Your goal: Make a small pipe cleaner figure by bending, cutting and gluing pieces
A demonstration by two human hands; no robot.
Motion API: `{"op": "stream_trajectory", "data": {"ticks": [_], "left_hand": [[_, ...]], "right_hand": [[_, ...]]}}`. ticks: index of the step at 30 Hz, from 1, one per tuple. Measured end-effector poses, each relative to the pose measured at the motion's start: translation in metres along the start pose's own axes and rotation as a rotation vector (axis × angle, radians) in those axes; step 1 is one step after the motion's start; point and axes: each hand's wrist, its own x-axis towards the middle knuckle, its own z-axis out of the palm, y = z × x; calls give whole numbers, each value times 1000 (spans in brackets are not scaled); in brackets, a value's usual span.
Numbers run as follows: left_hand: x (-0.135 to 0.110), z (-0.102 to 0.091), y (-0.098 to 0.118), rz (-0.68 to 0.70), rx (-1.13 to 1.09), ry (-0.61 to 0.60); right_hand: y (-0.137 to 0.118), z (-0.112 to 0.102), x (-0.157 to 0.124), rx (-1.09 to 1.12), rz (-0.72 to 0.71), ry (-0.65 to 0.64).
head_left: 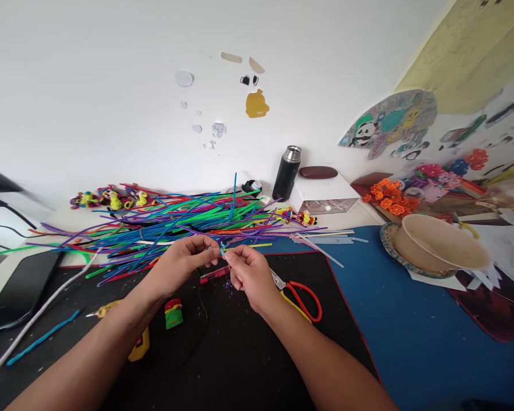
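1. Between the fingertips of both hands, in front of the pile of fuzzy stems [188, 224], sits a small light-blue piece [223, 252]. It is slim and short where exposed; the fingers cover the rest, so its full shape cannot be told.
2. Left hand [183, 264]: thumb and forefinger are closed in a pinch at the left end of the piece; the other fingers are curled.
3. Right hand [253, 278]: thumb and forefinger pinch the right end of the piece; the remaining fingers fold inward.
4. Below the hands lies a black mat [244, 365]. A red tube-like item [215, 274] rests between the hands.
5. Scissors [305, 299] with red and yellow handles lie just beside the right hand, which partly hides them.
6. Near the left forearm lies a green-and-red fuzzy block [173, 315].
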Motion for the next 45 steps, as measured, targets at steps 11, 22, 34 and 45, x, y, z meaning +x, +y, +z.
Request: {"op": "stream_trajectory", "data": {"ticks": [11, 22, 34, 45], "left_hand": [[3, -1, -9, -49, -105, -5], [2, -1, -9, -56, -88, -27], [1, 5, -7, -74, -118, -12], [-1, -10, 2, 11, 28, -23]], "right_hand": [[-4, -3, 1, 47, 44, -29], [-1, -6, -1, -281, -176, -23], [-4, -9, -5, -630, -441, 40], [-10, -17, 0, -583, -422, 78]]}}
